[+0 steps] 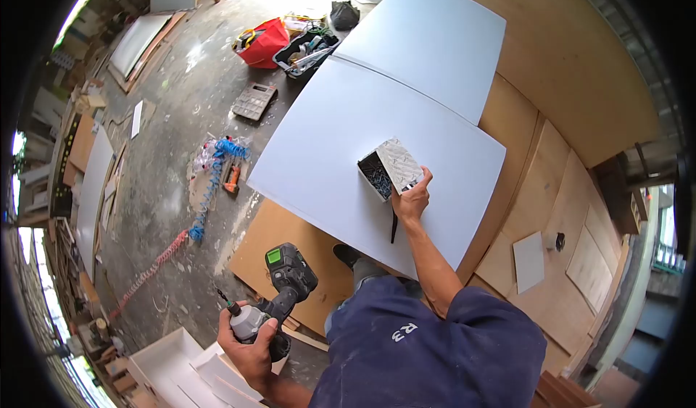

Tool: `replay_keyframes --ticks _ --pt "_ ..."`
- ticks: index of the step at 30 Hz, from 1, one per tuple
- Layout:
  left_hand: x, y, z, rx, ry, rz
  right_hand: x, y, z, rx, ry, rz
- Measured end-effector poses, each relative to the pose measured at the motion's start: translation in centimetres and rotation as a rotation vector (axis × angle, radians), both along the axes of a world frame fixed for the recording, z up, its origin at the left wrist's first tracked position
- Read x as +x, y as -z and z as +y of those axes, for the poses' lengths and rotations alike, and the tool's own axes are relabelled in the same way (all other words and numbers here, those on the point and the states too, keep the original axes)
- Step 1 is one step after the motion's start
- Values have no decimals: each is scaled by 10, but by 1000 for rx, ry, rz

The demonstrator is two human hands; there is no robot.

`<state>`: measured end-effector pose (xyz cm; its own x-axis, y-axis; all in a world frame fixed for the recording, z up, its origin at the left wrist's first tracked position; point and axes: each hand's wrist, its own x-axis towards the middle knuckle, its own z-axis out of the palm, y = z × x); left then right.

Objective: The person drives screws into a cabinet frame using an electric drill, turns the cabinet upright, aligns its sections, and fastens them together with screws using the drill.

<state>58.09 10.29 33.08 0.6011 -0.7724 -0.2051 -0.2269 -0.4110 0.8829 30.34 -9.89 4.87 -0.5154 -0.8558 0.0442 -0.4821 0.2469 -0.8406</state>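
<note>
View: head camera, looking down over your chest and both your hands.
Carton: the carton (400,163) is right of centre in the frame, over the white panel (348,118), with its left part open on a heap of small dark fasteners (375,175), probably screws.
Carton handling: expect it to be dense for its size, with thin walls that give if you squeeze; the load can slide and spill through the open side if you tip it that way.
Carton hold: take it by the closed end at lower right, ideally with a finger beneath, keeping the opening up.
Right hand: your right hand (413,196) is partly curled, grasping the carton's lower-right corner.
Poor spot: whether the carton rests on the panel or is lifted slightly is hard to tell, and the dark strip (394,228) beside your wrist can't be made out.
Driver: the cordless driver (280,303) is at lower left of centre, its bit (225,298) pointing to the upper left; it should be stiff, weighty and pulled toward the battery, so the handle would be the steadier hold.
Left hand: your left hand (246,350) is wrapped round the driver's pale housing, thumb across it.
</note>
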Motion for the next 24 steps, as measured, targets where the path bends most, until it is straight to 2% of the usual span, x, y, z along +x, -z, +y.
replay_keyframes --ticks 5,9,11,15,16,19,23,24 --pt "32 4 -65 -62 196 -43 25 -1 -40 21 133 -15" --pt "43 9 -128 -96 396 -4 36 4 -75 39 243 -18" --pt "48 19 -166 -120 493 104 38 8 -93 18 302 -5" --pt "52 46 -251 -130 813 -19 41 32 -133 26 453 112" --pt "51 55 -270 -133 868 -63 42 30 -140 146 513 68" --pt "49 76 -318 -110 1047 -121 54 43 -138 278 698 76" --pt "57 96 -363 -70 1203 -171 134 26 -91 -58 887 174" --pt "58 108 -370 -85 1238 -185 155 33 -75 19 914 178"
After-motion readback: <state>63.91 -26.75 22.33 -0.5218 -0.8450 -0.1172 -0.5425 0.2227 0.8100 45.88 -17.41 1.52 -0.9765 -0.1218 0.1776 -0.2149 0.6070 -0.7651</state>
